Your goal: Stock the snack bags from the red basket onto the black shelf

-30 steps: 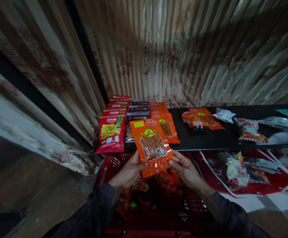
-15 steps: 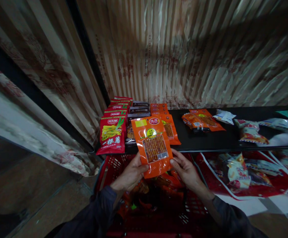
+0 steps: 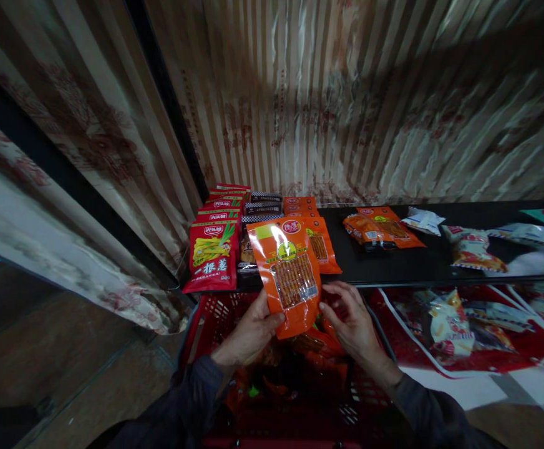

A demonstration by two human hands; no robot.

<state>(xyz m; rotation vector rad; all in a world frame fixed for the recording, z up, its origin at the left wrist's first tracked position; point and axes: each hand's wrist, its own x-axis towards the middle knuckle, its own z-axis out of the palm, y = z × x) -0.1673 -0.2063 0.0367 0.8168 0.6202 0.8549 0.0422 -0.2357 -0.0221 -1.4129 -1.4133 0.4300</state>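
An orange snack packet (image 3: 295,280) with a clear window showing brown strips is tilted up above the red basket. My left hand (image 3: 253,330) is closed on its lower left edge, thumb in front. At the packet's right edge is my right hand (image 3: 354,321), fingers apart; the thumb tip is at the edge, and I cannot tell whether it touches. Behind the held packet, matching orange packets (image 3: 324,246) stand in a row on the black shelf (image 3: 337,274). Dark checkered packets (image 3: 248,249) and red packets (image 3: 212,255) line up to their left.
Below the shelf front, a red basket (image 3: 211,312) holds several orange packets. More orange packets (image 3: 384,226) and small snack bags (image 3: 473,246) lie along the shelf. A red bag with white trim (image 3: 393,312) holds snacks at right. A dark post (image 3: 171,106) and curtain (image 3: 262,106) stand behind.
My right hand's fingers have spread and eased away from the packet's right edge. The packet has turned and bent slightly, still in my left hand.
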